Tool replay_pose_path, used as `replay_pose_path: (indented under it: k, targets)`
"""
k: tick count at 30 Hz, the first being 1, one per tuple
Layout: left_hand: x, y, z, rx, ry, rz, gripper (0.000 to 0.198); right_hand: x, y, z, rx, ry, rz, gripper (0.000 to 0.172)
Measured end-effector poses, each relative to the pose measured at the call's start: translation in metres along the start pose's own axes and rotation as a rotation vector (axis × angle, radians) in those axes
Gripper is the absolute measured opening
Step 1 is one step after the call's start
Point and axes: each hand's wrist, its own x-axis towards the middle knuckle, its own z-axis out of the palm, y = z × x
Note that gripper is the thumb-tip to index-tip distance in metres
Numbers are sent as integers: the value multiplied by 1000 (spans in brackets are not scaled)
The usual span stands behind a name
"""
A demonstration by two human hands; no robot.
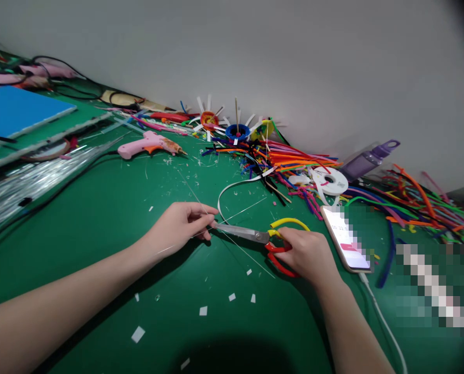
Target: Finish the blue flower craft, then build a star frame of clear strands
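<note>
My right hand [304, 252] grips a pair of scissors [247, 234] by its yellow and red handles. The blades point left and look nearly closed, with their tips at the fingertips of my left hand [181, 226]. Thumb and fingers of that hand are pinched together at the end of a narrow white ribbon [219, 200], which curves back toward a white spool [330, 181]. Thin clear strands [247, 254] cross at the same fingertips and stick out several ways. Exactly what lies between the blades is too small to tell.
A pink glue gun [149, 145] lies behind my left hand. Colourful pipe cleaners [297, 161] are heaped along the wall near a purple bottle [368, 161]. A charging phone [346, 239] lies right of my right hand. White scraps [203, 310] dot the green table [99, 208].
</note>
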Motion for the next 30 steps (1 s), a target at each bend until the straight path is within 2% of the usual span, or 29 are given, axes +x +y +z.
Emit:
replay_pose_path:
  k: [16, 23, 30]
  targets:
    - [0, 0, -1, 25, -8, 20, 27, -1, 1, 0, 1, 31, -5, 31]
    - [0, 1, 0, 3, -1, -1, 25, -1, 1, 1, -9, 42, -1, 29]
    - [0, 0, 0, -19, 4, 7, 26, -2, 3, 0, 33, 150, 56, 23]
